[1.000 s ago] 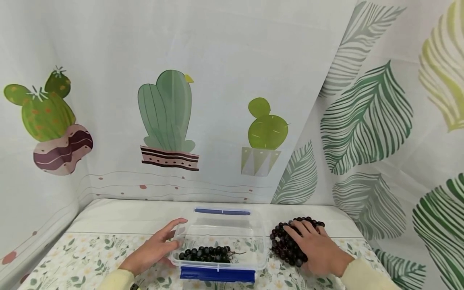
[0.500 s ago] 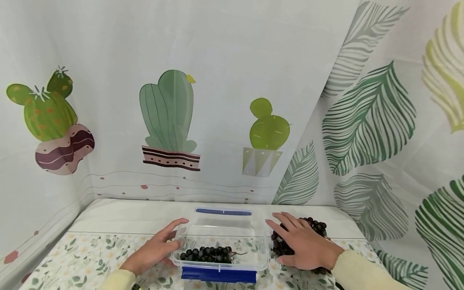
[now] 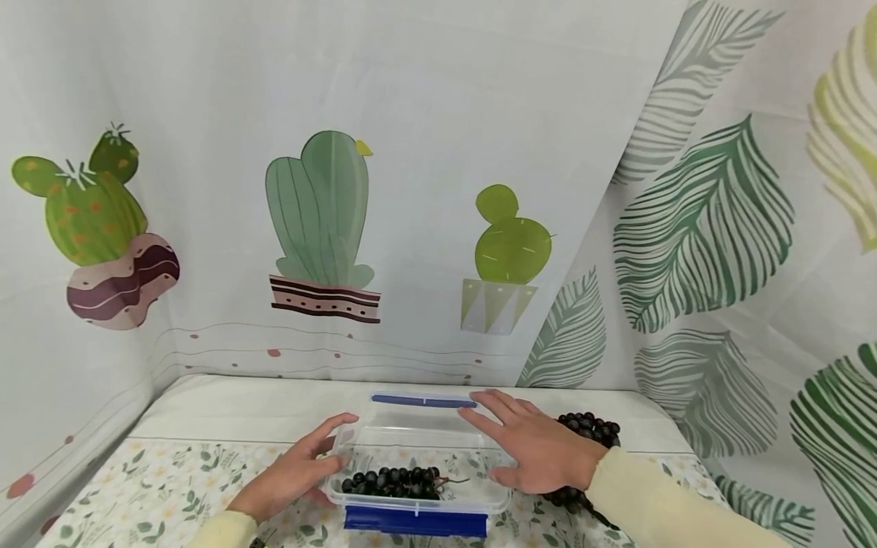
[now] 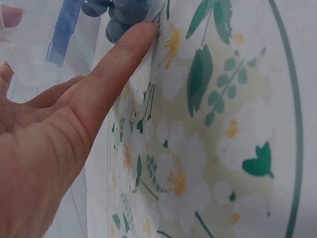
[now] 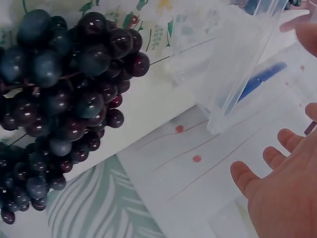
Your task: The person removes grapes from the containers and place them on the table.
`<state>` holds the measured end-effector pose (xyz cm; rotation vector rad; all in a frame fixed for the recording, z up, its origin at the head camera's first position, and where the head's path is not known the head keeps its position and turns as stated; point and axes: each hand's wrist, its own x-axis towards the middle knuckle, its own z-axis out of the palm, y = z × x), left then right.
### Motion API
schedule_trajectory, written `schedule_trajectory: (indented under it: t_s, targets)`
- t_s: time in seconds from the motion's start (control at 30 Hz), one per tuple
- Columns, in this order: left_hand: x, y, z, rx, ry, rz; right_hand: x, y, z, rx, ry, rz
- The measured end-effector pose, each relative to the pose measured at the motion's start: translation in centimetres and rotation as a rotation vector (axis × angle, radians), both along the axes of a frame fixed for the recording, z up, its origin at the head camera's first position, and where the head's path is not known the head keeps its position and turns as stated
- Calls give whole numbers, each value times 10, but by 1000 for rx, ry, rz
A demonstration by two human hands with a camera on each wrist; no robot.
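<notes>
A clear plastic food container point(image 3: 495, 498) has a blue clip flap point(image 3: 414, 521) on its near side and another at the back. Inside lies a bunch of dark grapes point(image 3: 390, 482) with a bare stem. My left hand point(image 3: 291, 470) rests at the container's left side, its thumb point(image 4: 116, 69) straight along the clear wall. My right hand point(image 3: 541, 449) is over the container's right side with fingers spread and straight, holding nothing. Just right of it, a larger heap of dark grapes point(image 5: 69, 94) lies on the table, partly hidden by the hand and sleeve in the head view.
A floral cloth point(image 3: 199, 472) covers the near part of the table, with a plain white strip point(image 3: 274, 396) behind it. Printed curtains point(image 3: 425, 228) hang right behind and beside the table. A small dark and yellow thing point(image 3: 257, 543) shows beside the left sleeve.
My right hand has come off the larger heap of grapes and moved left to the container's right side. The left hand and the container stay in place.
</notes>
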<state>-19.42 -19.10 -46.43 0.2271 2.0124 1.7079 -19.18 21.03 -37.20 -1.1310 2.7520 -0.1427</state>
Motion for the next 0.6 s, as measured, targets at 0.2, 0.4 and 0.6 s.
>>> schedule_trajectory:
  t_s: [0.2,0.4,0.6]
  targets:
    - [-1,0,0,-9,1,11,-5,-18,-2,56,-8,43]
    - [-1,-1,0,-16,-12,6,-11,-43,-6,105,21,130]
    - [0,-1,-2,-28,-12,13,-18,-66,-10,130,91,270]
